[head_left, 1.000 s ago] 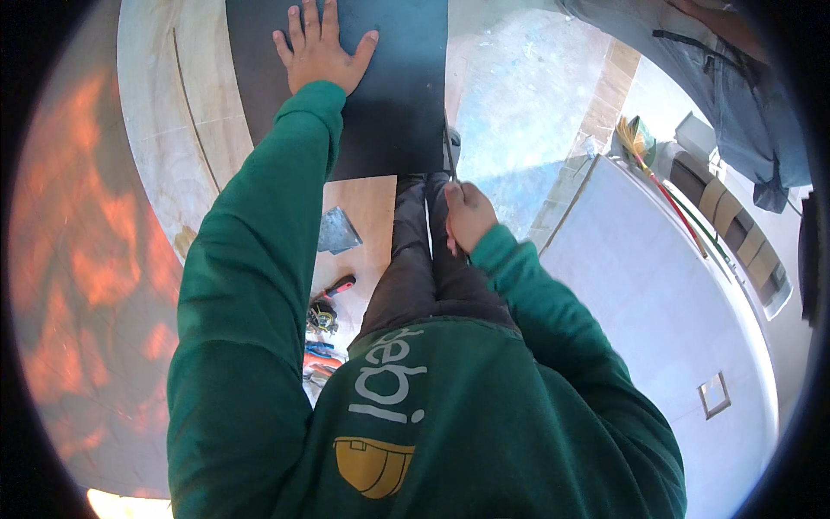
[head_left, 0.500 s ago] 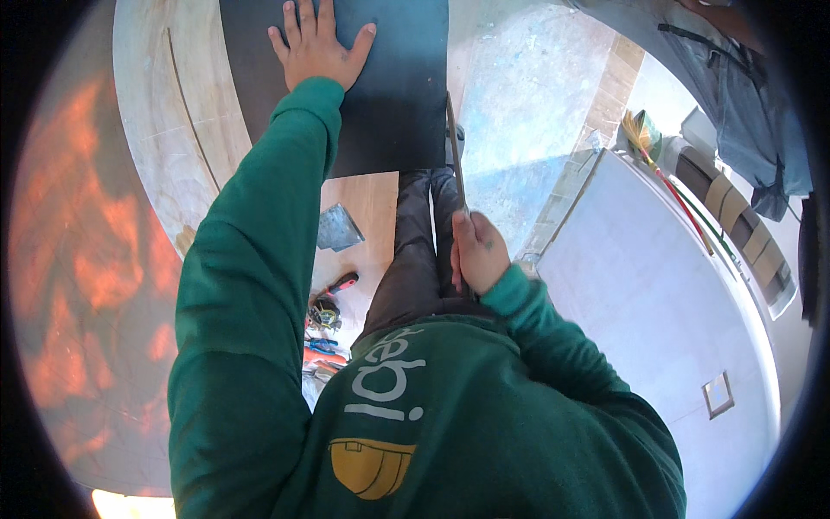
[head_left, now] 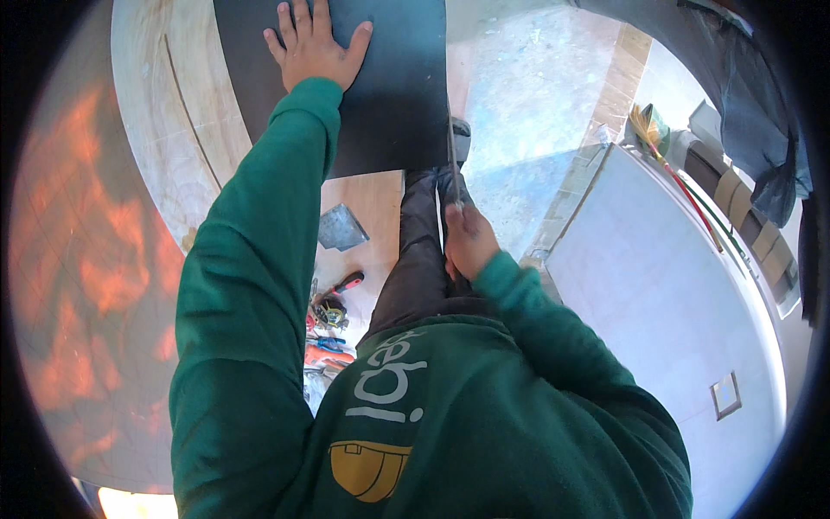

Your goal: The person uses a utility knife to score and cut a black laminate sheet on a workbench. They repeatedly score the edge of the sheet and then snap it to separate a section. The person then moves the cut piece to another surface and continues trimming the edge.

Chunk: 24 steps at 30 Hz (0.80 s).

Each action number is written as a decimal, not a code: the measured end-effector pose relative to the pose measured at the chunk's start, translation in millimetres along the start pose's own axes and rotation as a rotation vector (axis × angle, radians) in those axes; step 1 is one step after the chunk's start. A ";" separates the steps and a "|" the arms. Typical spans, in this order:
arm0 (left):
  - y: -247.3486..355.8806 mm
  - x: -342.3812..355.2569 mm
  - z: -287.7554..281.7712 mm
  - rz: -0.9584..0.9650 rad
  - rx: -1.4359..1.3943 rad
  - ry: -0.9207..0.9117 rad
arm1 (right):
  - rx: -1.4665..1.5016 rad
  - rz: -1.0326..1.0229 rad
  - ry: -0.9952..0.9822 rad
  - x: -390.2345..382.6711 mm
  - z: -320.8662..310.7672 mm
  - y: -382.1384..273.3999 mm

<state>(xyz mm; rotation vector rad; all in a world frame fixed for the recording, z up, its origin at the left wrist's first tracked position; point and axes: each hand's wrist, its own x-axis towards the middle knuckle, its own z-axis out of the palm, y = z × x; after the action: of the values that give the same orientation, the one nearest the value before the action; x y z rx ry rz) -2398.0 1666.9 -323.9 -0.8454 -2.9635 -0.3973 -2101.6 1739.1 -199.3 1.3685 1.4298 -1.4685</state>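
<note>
A smooth black board [head_left: 393, 121] lies flat ahead of me. My left hand [head_left: 318, 50] presses on its top with the fingers spread, holding nothing. Closed low at the board's right side, my right hand [head_left: 471, 242] grips a long, narrow metal tool [head_left: 454, 164]. The tool points away from me along the board's right edge and seems to touch it. Seen nearly edge-on, it could be a file or a saw; I cannot tell which. Its handle is hidden in my fist.
Left of the board lies a pale wooden panel [head_left: 143, 95]. Below it are a grey metal plate [head_left: 342, 228], a red-and-black handled tool [head_left: 349, 282] and several other hand tools. My legs stand under the board's near edge. At right are a white panel [head_left: 657, 285] and a broom [head_left: 648, 130].
My right hand has moved slightly forward and left, taking the narrow tool farther along the board's edge. My left hand stays flat on the board.
</note>
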 end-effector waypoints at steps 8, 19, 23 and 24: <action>-19.4 -2.3 21.9 0.021 -0.021 0.021 | 0.062 0.001 -0.057 -17.5 -15.2 -6.9; -4.2 -0.7 8.3 0.020 -0.007 0.007 | 0.065 0.111 -0.052 26.3 2.5 27.8; -1.9 -1.0 2.7 0.019 0.017 0.014 | 0.251 0.187 -0.078 -12.7 -5.8 35.2; -1.9 -0.4 3.0 0.015 0.018 0.011 | 0.310 0.194 -0.059 -14.5 -7.3 35.9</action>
<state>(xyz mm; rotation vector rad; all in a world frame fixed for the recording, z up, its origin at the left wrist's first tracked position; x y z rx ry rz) -2398.5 1665.8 -327.3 -0.8604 -2.9443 -0.3733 -2062.6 1736.7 -194.0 1.5863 1.0298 -1.6335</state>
